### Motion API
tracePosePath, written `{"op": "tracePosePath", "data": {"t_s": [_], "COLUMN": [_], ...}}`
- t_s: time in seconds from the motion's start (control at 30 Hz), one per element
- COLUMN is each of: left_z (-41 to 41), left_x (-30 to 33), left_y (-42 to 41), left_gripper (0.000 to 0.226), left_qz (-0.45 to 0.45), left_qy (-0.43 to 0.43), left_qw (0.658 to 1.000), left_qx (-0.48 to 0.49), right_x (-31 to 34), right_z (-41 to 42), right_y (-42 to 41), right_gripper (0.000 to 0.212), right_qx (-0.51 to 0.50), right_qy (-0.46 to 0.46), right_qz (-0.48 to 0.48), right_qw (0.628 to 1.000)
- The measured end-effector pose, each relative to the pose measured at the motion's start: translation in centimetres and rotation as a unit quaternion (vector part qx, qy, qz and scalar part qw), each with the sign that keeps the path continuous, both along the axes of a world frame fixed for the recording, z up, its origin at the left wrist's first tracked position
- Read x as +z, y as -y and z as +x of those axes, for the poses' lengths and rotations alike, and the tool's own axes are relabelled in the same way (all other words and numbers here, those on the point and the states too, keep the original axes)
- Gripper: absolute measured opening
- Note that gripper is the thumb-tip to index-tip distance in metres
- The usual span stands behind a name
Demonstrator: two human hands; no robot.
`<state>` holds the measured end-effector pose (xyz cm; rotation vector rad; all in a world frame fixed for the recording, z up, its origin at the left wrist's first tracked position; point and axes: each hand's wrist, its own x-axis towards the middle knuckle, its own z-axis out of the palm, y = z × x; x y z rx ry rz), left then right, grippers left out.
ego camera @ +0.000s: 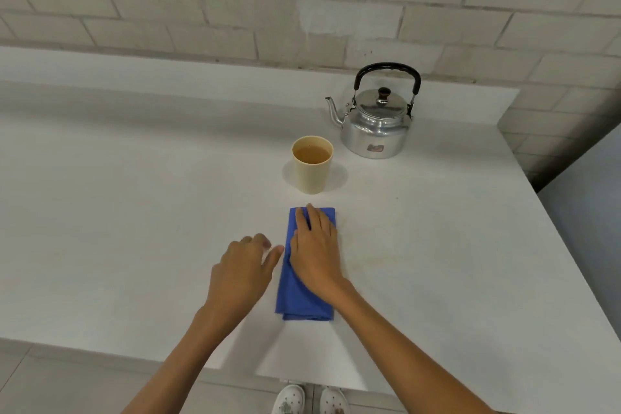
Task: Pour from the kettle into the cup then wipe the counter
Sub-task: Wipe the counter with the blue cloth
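Note:
A silver kettle (376, 126) with a black handle stands upright at the back right of the white counter (134, 212), spout pointing left. In front of it, to the left, a cream cup (312, 165) holds brownish liquid. Nearer to me lies a folded blue cloth (304, 299), long side running away from me. My right hand (316, 252) lies flat on the cloth's upper half, fingers extended. My left hand (243, 274) hovers just left of the cloth, fingers loosely curled, thumb tip close to the cloth's edge, holding nothing.
A pale brick wall (302, 3) rises behind a low white backsplash ledge (168, 77). The counter's right edge runs diagonally at the right and its front edge is below my forearms. White shoes (309, 402) show on the floor.

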<state>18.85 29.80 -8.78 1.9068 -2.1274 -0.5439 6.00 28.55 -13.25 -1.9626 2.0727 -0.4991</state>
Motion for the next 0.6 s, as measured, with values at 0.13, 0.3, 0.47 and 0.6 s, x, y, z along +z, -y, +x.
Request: {"op": "tracePosePath", "data": {"t_s": [0.13, 0.3, 0.47, 0.6], "left_z": [-0.5, -1.5, -1.9, -1.8], "left_x": [-1.5, -3.0, -4.4, -5.2], "left_y": [1.8, 2.3, 1.9, 1.6], "left_gripper": [0.038, 0.043, 0.050, 0.056], "left_qz": [-0.060, -0.070, -0.051, -0.051], "left_qy": [-0.031, -0.055, -0.036, -0.007], "left_qw": [0.996, 0.989, 0.986, 0.985], "left_qx": [-0.064, -0.122, -0.154, -0.167], "right_x": [-0.7, -0.6, -0.8, -0.8], "right_z": [0.7, 0.0, -3.3, -7.3], "right_y": [-0.8, -4.4, -7.6, -6.6], "right_gripper": [0.053, 0.052, 0.057, 0.057], "right_qx": [-0.006, 0.048, 0.025, -0.011], "right_qy": [-0.043, -0.033, -0.038, -0.065], "right_qz": [-0.008, -0.035, -0.033, -0.031], "right_qw": [0.999, 0.998, 0.998, 0.997]}}
